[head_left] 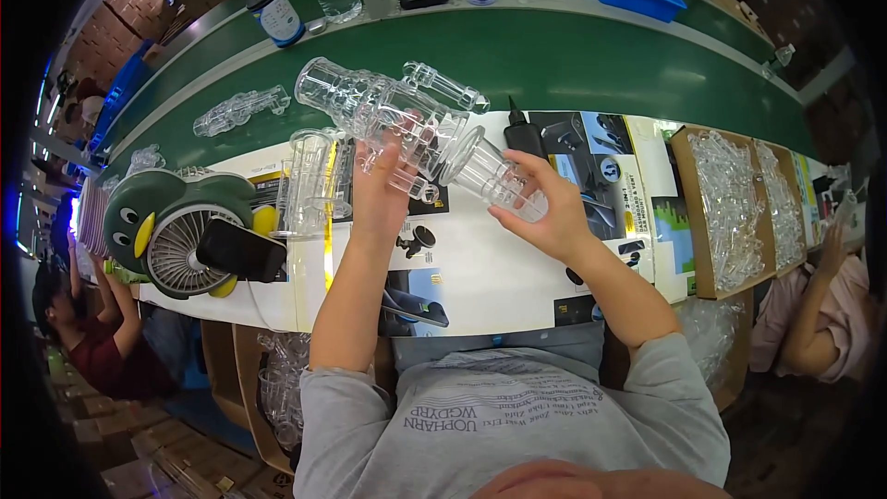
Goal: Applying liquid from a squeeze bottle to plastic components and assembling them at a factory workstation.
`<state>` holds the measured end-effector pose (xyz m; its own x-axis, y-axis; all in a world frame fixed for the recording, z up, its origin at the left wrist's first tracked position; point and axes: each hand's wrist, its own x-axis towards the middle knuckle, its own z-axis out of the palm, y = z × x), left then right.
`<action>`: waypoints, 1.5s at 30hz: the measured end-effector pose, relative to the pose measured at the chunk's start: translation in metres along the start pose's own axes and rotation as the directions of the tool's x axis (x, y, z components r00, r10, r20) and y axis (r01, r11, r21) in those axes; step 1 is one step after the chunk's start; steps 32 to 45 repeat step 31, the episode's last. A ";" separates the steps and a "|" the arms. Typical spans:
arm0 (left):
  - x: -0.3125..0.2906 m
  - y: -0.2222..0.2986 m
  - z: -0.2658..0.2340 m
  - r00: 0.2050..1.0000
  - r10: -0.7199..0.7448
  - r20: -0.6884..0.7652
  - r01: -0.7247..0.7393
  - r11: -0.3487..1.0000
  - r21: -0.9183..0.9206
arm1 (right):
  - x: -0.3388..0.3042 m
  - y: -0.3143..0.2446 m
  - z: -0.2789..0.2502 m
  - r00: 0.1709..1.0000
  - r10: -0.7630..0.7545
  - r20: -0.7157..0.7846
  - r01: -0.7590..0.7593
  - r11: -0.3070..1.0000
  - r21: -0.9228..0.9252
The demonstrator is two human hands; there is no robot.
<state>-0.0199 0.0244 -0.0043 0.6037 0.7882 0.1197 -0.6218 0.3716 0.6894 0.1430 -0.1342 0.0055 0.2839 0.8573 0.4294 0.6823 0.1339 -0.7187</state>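
My left hand (379,194) is closed around a large clear plastic tube assembly (346,97), which tilts up to the far left. A clear flanged cup piece (490,176) is pinched between the thumb and fingers of my right hand (559,217). Its flange meets the assembly's near end; whether the two are joined I cannot tell. Behind them shows a slim clear tube piece (445,85), partly overlapped by the assembly. Left of my left hand stand clear cylinders (305,171). A black bottle with a pointed nozzle (525,137) is just beyond my right hand.
A green penguin-shaped fan (129,212) with a black phone (242,251) against it sits at left. Another clear part (242,111) lies on the green belt (416,37). At right is a cardboard box (689,208) of clear parts. Other people work on both sides.
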 end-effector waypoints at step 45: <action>-0.001 -0.001 0.003 0.995 0.024 0.094 -0.033 0.995 0.091 | 0.003 -0.002 -0.002 0.996 0.070 0.050 -0.076 0.991 0.111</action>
